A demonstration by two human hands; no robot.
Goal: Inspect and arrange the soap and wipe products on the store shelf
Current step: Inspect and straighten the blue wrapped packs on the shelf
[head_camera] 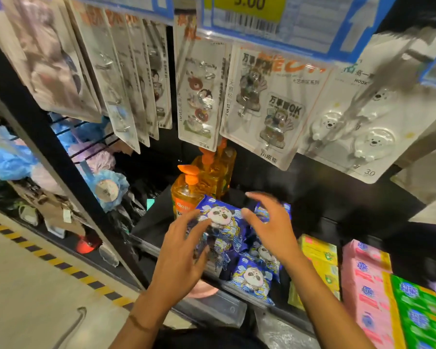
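Observation:
Several blue wipe packs with a panda print (252,275) lie in a row on the black shelf (320,202). The rearmost pack (222,215) stands tilted up between my hands. My left hand (184,250) has spread fingers touching that pack's left side. My right hand (269,222) hovers over its right side, fingers apart and blurred. Behind the packs stand orange pump soap bottles (186,190), one behind another. Boxed soap bars sit to the right: yellow (320,255), pink (365,273) and green (420,316).
Cards of adhesive hooks (264,107) hang low over the shelf, just above the bottles. A price tag strip (252,11) runs along the top. Bath sponges (106,187) hang in the bay to the left. The floor at lower left has a yellow-black hazard stripe (53,260).

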